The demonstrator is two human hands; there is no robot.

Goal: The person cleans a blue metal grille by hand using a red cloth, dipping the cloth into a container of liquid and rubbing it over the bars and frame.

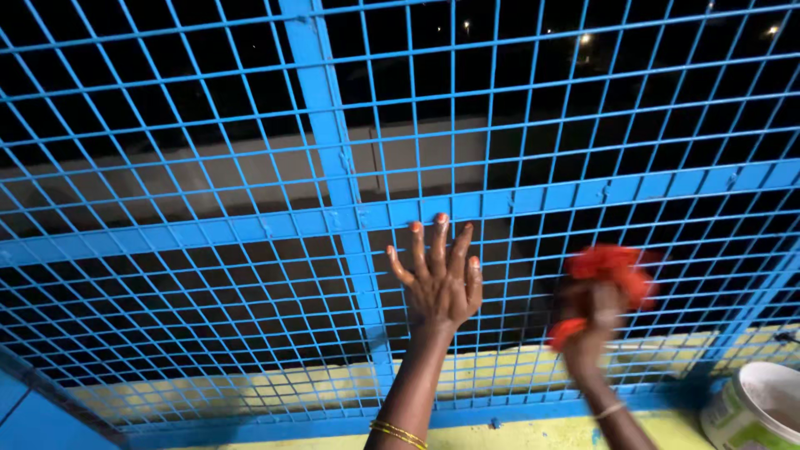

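From the head camera, the left hand [439, 279] lies flat against the blue metal grille [250, 167], fingers spread open just right of its vertical bar [333, 150] and below the horizontal bar. The right hand [593, 321], blurred, is further right of that bar, fingers closed around a red cloth [608, 265] at the mesh. A white bucket [754, 408] stands at the grille's lower right corner.

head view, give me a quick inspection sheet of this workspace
surface: blue metal mesh grille with flat blue bars; yellow ledge below
job's things: red cloth, blurred, bunched against the grille
clutter: white bucket at lower right, contents not visible
grippers: left hand flat on the grille, fingers spread; right hand closed on the red cloth
cables: nothing seen
surroundings: dark outside, a pale wall and small lights beyond the grille
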